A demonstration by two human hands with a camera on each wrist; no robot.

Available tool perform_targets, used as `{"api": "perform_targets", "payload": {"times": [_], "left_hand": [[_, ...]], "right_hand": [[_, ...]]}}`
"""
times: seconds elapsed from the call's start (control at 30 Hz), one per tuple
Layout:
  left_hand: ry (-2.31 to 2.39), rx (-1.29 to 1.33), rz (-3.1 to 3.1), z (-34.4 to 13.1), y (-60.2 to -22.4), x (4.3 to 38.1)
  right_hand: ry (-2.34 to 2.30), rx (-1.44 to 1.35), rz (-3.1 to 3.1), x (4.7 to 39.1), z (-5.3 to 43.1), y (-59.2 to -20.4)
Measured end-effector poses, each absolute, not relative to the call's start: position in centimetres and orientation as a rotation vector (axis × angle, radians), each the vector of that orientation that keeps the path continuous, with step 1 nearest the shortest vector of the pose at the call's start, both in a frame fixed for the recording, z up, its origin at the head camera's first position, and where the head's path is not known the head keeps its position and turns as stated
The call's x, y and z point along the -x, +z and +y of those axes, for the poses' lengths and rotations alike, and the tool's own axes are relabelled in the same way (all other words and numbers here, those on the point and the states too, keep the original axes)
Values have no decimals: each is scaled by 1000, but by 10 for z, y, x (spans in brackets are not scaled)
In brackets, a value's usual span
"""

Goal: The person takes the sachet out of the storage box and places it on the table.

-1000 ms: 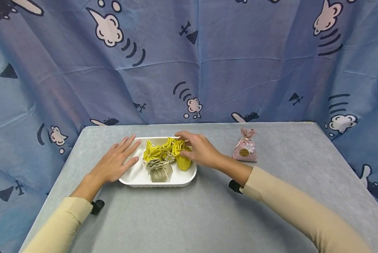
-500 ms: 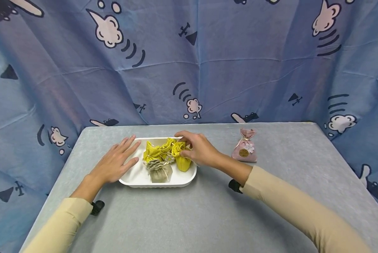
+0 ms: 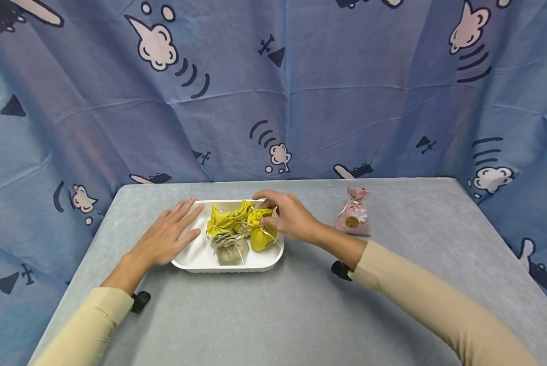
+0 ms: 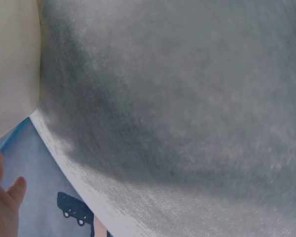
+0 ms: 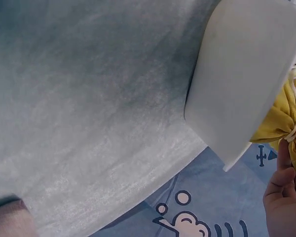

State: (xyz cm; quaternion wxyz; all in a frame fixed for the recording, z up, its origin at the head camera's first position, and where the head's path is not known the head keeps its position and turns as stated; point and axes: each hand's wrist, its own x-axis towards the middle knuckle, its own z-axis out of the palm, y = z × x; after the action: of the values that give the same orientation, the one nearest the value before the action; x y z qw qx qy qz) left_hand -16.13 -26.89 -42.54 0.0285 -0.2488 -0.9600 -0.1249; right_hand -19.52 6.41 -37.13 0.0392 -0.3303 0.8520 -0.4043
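Observation:
In the head view my right hand (image 3: 293, 218) pinches a yellow drawstring pouch (image 3: 261, 238) by its gathered neck, at the right end of a white tray (image 3: 193, 260). The right wrist view shows the thumb and fingers at the cord of this yellow pouch (image 5: 278, 121), above the tray wall (image 5: 237, 74). My left hand (image 3: 168, 231) lies at the tray's left rim with its fingers spread and straight. Beside the held pouch, more yellow cloth pouches (image 3: 220, 221) lie bunched at the back of the tray. A grey-beige pouch (image 3: 231, 253) sits in front of them.
A pink pouch (image 3: 354, 216) with a round gold sticker and a white flower stands on the grey table (image 3: 300, 310), right of the tray. Behind the table hangs a blue patterned curtain (image 3: 236, 117).
The held yellow pouch has shifted slightly towards the front and left in the tray, and its cord shows more. My left hand stays at the rim.

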Motion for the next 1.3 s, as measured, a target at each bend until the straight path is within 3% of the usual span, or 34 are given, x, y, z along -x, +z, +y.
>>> {"api": "perform_targets", "payload": {"times": [0.73, 1.3], "left_hand": [[-375, 767, -2960, -268, -426, 161], [-371, 766, -2954, -268, -426, 161]], "right_hand": [[-1322, 1158, 2698, 193, 85, -326], [-1288, 1118, 2890, 201, 125, -301]]}}
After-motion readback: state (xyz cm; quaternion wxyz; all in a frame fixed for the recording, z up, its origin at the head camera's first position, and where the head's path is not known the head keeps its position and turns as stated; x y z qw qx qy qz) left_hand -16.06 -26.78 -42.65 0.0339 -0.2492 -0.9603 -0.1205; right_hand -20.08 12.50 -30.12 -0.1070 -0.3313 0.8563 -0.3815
